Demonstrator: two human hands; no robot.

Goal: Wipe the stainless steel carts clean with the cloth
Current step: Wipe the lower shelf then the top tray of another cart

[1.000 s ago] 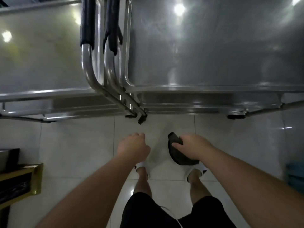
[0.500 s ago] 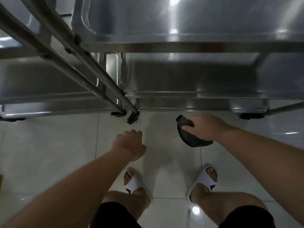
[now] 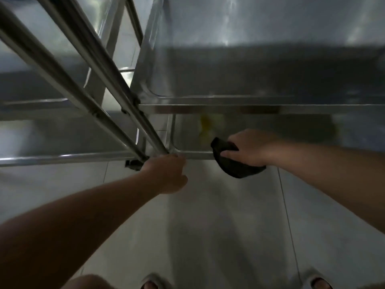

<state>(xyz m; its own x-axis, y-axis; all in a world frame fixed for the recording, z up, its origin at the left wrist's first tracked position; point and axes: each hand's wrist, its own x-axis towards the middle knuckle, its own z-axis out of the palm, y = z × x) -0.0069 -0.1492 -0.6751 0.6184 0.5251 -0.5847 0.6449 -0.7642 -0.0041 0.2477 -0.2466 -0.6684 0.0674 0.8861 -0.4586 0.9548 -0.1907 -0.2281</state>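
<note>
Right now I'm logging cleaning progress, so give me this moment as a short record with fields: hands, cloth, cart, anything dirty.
left hand: at the lower shelf's front corner, by the leg base; grip unclear
right hand: closed on the dark cloth
cloth position: at the front rim of the right cart's lower shelf
visible dirt: yellowish smear on that shelf, just beyond the cloth
floor: pale tiles

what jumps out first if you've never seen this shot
The dark cloth bunched in the right hand at the front rim of the right-hand cart's lowest shelf. A yellowish smear sits just beyond it, and the left hand is at that shelf's corner.
</note>
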